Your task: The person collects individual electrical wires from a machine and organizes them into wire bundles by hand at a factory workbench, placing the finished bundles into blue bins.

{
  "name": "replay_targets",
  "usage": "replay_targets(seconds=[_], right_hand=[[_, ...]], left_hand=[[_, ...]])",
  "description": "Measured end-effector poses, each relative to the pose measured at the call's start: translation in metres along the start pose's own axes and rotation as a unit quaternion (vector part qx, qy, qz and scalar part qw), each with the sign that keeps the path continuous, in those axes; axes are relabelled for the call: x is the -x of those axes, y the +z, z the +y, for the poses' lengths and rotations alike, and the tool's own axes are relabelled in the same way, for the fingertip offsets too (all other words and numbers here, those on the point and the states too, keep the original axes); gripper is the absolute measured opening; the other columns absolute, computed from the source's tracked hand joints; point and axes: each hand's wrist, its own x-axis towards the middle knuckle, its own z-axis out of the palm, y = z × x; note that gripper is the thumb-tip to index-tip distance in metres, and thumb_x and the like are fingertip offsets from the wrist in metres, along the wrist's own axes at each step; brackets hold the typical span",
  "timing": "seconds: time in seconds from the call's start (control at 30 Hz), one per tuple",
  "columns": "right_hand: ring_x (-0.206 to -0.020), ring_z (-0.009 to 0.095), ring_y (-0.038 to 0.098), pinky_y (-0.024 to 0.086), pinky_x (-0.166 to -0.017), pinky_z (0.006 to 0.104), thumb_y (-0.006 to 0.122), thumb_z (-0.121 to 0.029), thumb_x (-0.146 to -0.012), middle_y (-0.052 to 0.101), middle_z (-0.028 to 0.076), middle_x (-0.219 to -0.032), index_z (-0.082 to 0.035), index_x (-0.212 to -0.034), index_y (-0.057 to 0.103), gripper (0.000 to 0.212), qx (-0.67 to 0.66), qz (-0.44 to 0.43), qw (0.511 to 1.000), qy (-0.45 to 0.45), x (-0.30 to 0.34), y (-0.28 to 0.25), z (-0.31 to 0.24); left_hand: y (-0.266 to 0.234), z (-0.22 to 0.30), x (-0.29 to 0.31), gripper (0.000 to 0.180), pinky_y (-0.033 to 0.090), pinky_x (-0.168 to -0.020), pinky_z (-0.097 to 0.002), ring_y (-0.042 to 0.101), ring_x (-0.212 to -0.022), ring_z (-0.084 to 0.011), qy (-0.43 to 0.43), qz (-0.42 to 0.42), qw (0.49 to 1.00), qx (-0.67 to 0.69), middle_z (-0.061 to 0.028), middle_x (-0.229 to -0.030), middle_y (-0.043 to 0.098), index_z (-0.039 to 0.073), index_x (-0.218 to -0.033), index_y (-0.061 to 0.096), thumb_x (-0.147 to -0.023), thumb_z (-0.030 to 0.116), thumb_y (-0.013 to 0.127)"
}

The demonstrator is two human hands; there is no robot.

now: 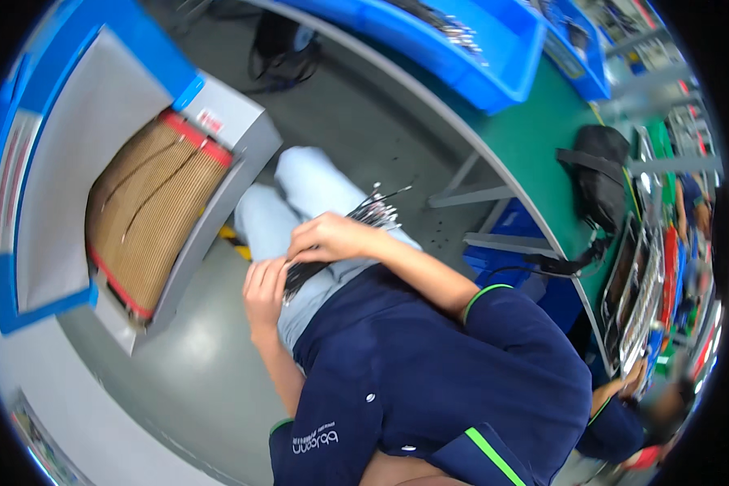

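Sitting, black cables [376, 212] in a bundle across my lap, over the light-blue jeans [312, 174]. Metal-tipped ends fan out past my right wrist; dark lengths show under the right palm and beside the left fingers. Right hand [330, 237]: fingers curled down, grasping the black cables; can't tell how many strands. Left hand [266, 293]: fingers bent, tips meeting the right's; too small to tell if a strand is pinched there.

To my left: conveyor [158, 215] with brown ribbed belt, red edges, in a grey housing with blue frame [150, 53]. Two loose dark leads [155, 188] lie on the belt, apart from each other.

To my right: green worktop [514, 150]; blue bin [506, 61] on it with more metal-tipped cables [462, 36], black bag-like item [601, 174] near the edge. Co-worker [616, 425] further off, lower right.
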Motion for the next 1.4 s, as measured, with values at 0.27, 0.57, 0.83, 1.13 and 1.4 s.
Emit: replay_targets(seconds=[0.27, 0.57, 0.83, 1.13, 1.4], right_hand=[[-0.073, 0.025, 0.064, 0.051, -0.067, 0.0325, 0.069, -0.008, -0.079, 0.065, 0.008, -0.082, -0.003, -0.088, 0.067, 0.011, 0.016, -0.007, 1.000, 0.023, -0.032, 0.043, 0.004], [-0.071, 0.024, 0.063, 0.050, -0.064, 0.0321, 0.069, -0.008, -0.078, 0.064, 0.008, -0.079, -0.003, -0.086, 0.067, 0.009, 0.014, -0.004, 0.999, 0.048, -0.032, 0.049, 0.010], [-0.072, 0.024, 0.063, 0.050, -0.065, 0.0317, 0.068, -0.008, -0.079, 0.064, 0.007, -0.080, -0.004, -0.090, 0.067, 0.011, 0.022, -0.025, 0.998, 0.058, -0.033, 0.040, 0.012], [-0.072, 0.024, 0.062, 0.048, -0.064, 0.0329, 0.069, -0.010, -0.077, 0.062, 0.008, -0.080, -0.006, -0.089, 0.066, 0.013, 0.135, -0.001, 0.978, 0.160, -0.010, -0.020, 0.018], [-0.072, 0.024, 0.062, 0.049, -0.063, 0.0326, 0.070, -0.007, -0.076, 0.063, 0.008, -0.080, -0.006, -0.088, 0.066, 0.013, 0.157, 0.015, 0.977, 0.143, -0.008, -0.027, 0.014]], left_hand=[[-0.010, -0.037, 0.024, 0.018, 0.050, -0.070, -0.0340, 0.062, -0.079, -0.0255, -0.012, 0.076, 0.996, 0.051, -0.0095, -0.085, 0.065, 0.001, -0.087, 0.064, -0.071, -0.005, 0.070], [-0.009, -0.052, 0.035, 0.018, 0.050, -0.067, -0.0321, 0.063, -0.075, -0.0229, -0.027, 0.109, 0.992, 0.065, -0.0080, -0.079, 0.064, 0.002, -0.082, 0.064, -0.068, -0.006, 0.071], [-0.011, -0.057, 0.030, 0.016, 0.050, -0.067, -0.0326, 0.062, -0.075, -0.0235, -0.029, 0.098, 0.993, 0.057, -0.0078, -0.079, 0.064, 0.003, -0.082, 0.064, -0.069, -0.003, 0.071], [-0.033, -0.088, 0.063, 0.014, 0.049, -0.067, -0.0316, 0.061, -0.074, -0.0219, -0.146, 0.129, 0.981, 0.011, -0.0081, -0.081, 0.064, 0.002, -0.083, 0.064, -0.071, -0.002, 0.070], [-0.039, -0.091, 0.068, 0.012, 0.048, -0.065, -0.0274, 0.057, -0.069, -0.0165, -0.161, 0.143, 0.977, 0.000, -0.0065, -0.081, 0.063, 0.001, -0.084, 0.063, -0.075, -0.003, 0.069]])
